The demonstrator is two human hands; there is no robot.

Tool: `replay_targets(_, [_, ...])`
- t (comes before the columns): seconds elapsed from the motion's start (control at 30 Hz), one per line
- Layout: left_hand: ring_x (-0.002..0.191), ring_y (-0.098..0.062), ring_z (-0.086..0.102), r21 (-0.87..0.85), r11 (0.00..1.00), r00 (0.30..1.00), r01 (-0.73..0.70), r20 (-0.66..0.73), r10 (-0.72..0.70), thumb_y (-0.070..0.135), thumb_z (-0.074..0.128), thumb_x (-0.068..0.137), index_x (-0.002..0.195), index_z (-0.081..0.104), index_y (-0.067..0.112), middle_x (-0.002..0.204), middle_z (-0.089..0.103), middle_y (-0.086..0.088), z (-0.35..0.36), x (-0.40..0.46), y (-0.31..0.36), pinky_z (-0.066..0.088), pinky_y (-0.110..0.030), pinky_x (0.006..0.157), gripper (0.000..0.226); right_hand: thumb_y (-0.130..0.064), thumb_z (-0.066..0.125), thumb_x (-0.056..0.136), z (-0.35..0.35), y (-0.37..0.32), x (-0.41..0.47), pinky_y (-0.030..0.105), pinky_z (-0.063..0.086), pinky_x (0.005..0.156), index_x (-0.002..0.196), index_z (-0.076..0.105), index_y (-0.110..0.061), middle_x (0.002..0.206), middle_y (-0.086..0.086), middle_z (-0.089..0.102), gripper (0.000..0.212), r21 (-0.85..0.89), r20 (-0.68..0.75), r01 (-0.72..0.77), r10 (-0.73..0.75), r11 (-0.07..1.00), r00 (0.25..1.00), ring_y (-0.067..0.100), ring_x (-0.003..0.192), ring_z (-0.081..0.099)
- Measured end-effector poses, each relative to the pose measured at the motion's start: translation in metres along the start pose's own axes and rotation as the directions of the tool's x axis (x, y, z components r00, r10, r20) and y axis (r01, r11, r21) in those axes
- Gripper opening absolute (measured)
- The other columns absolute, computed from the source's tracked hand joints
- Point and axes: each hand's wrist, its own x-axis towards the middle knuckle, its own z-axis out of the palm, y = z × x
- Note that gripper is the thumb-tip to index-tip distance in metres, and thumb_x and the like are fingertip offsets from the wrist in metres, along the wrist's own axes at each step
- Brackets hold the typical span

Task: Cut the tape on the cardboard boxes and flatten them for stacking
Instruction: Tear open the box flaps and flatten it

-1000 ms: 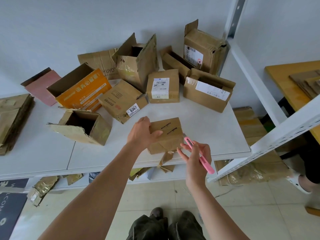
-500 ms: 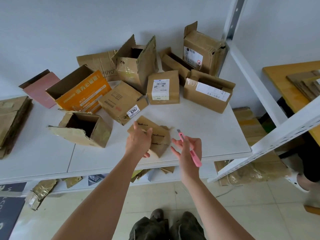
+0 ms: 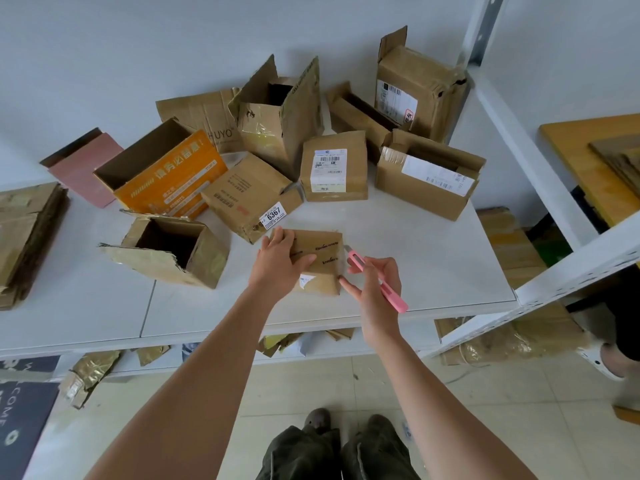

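A small taped cardboard box (image 3: 323,252) stands near the front edge of the white shelf (image 3: 415,258). My left hand (image 3: 280,263) lies over its left side and top, thumb across the top face, holding it down. My right hand (image 3: 375,287) grips a pink utility knife (image 3: 375,281). The knife's short blade touches the box's right upper edge. My right index finger points at the box's lower right corner.
Several opened boxes crowd the back of the shelf: an orange box (image 3: 166,178), a box labelled 6367 (image 3: 251,199), a torn open box (image 3: 169,251). Flattened cardboard (image 3: 24,237) is stacked at the left. Tape scraps (image 3: 90,375) lie on the floor. A wooden table (image 3: 595,161) stands right.
My left hand turned the small box and set it down flat on the shelf. My right hand brought the knife's blade up to the box's right edge.
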Motion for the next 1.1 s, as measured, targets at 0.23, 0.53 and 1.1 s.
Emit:
replay_targets(0.23, [0.138,-0.026,0.029,-0.065,0.998,0.996,0.0,0.086,0.006,0.037,0.065,0.092,0.148,0.033,0.018,0.161,0.018,-0.003,-0.008,-0.003,-0.006,0.031,-0.034,0.107,0.067,-0.011,0.05,0.1,0.002,0.008,0.005,0.044,0.059,0.087,0.089,0.049,-0.014,0.08,-0.009,0.068,0.012,-0.058,0.051,0.035,-0.032,0.998,0.998,0.012,0.107,0.066])
replay_targets(0.53, [0.141,-0.028,0.027,-0.066,0.998,0.997,0.01,0.074,-0.005,0.035,0.066,0.092,0.152,0.026,0.017,0.161,0.015,-0.004,-0.004,-0.004,-0.006,0.03,-0.039,0.112,0.075,-0.01,0.05,0.1,0.001,0.011,0.007,0.041,0.06,0.084,0.089,0.048,-0.014,0.082,-0.01,0.068,0.012,-0.045,0.045,0.051,-0.049,0.998,0.998,0.014,0.11,0.065])
replay_targets(1.1, [0.148,-0.027,0.011,0.0,1.0,0.996,0.026,0.081,-0.026,0.033,0.061,0.095,0.155,0.021,0.018,0.164,0.009,-0.002,0.002,-0.002,-0.005,0.025,-0.044,0.118,0.074,-0.009,0.048,0.095,-0.014,0.024,-0.009,0.046,0.057,0.09,0.086,0.046,-0.01,0.082,0.016,0.061,0.009,-0.099,0.167,0.097,-0.08,0.99,0.983,0.016,0.108,0.067])
